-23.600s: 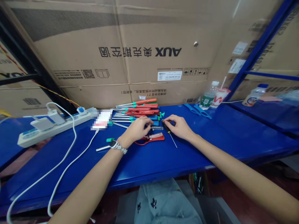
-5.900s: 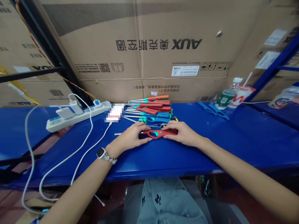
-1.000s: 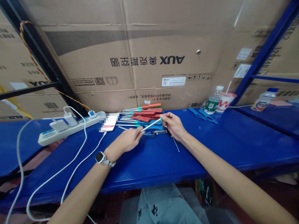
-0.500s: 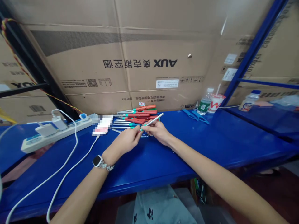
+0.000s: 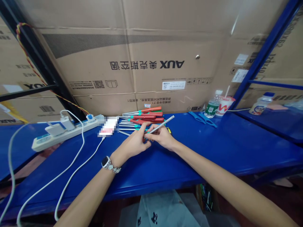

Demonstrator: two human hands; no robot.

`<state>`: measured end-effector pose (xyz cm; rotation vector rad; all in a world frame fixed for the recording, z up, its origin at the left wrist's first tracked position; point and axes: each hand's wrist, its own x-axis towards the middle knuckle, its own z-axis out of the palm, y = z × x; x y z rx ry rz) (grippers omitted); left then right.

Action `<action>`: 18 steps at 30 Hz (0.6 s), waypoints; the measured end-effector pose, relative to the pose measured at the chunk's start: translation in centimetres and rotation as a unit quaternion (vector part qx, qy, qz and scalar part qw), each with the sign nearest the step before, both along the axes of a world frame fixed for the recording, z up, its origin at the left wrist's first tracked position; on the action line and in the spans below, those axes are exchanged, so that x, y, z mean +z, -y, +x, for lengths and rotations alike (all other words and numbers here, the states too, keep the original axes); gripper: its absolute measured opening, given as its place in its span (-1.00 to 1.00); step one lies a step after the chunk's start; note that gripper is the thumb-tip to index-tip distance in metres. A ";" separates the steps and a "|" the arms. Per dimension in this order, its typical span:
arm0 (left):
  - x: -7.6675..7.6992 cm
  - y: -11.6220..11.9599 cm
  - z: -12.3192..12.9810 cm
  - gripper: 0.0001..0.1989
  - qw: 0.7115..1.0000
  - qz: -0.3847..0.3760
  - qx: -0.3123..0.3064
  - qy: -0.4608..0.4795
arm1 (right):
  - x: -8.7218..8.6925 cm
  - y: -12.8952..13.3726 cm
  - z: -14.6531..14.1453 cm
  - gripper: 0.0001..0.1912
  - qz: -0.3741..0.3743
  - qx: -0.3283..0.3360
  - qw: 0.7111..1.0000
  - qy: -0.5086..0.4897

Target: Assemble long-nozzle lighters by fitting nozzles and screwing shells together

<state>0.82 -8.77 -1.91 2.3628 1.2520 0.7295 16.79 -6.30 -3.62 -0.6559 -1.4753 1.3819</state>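
The right hand [image 5: 163,136] pinches a slim metal tube [image 5: 165,124] near its lower end, thumb against fingers, the free end slanting up toward two o'clock. The left hand [image 5: 135,142] meets it from nine o'clock, fingers curled narrow about the green end [image 5: 148,132]; whether they grip anything, I cannot tell. Working that end well probably calls for keeping the pinch close to the green part, so the long shaft does not wag, and for both wrists kept low over the blue table [image 5: 163,170]. The red- and blue-handled tools [image 5: 148,117] lie piled at twelve o'clock, near enough to be knocked by a careless knuckle. A yellow-and-black handle [image 5: 169,130] shows just beyond the right hand, toward one o'clock. The power strip [image 5: 67,133] sits well apart at nine.
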 end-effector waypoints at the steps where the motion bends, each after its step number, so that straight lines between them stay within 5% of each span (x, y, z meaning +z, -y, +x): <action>1: 0.0 0.0 0.0 -0.35 1.000 0.010 0.001 -0.001 | 0.1 0.1 0.1 -0.59 0.009 -0.002 1.000 0.002; 6: 0.5 -0.1 -1.2 -0.24 0.988 0.134 0.026 -0.071 | 0.5 -0.3 1.3 -0.65 0.038 -0.067 0.997 -0.022; 8: 0.8 -0.4 -2.3 -0.35 0.976 0.186 0.036 -0.108 | 0.7 -0.6 2.1 -0.66 0.028 -0.102 0.993 -0.051; 12: 1.0 -0.8 -3.7 -0.84 0.974 0.122 0.072 -0.178 | 0.9 -0.8 3.3 -0.64 -0.006 -0.121 0.988 -0.098; 18: 0.7 -0.6 -3.2 -0.80 0.977 0.079 0.103 -0.171 | 0.6 -0.5 3.1 -0.62 -0.007 -0.166 0.978 -0.128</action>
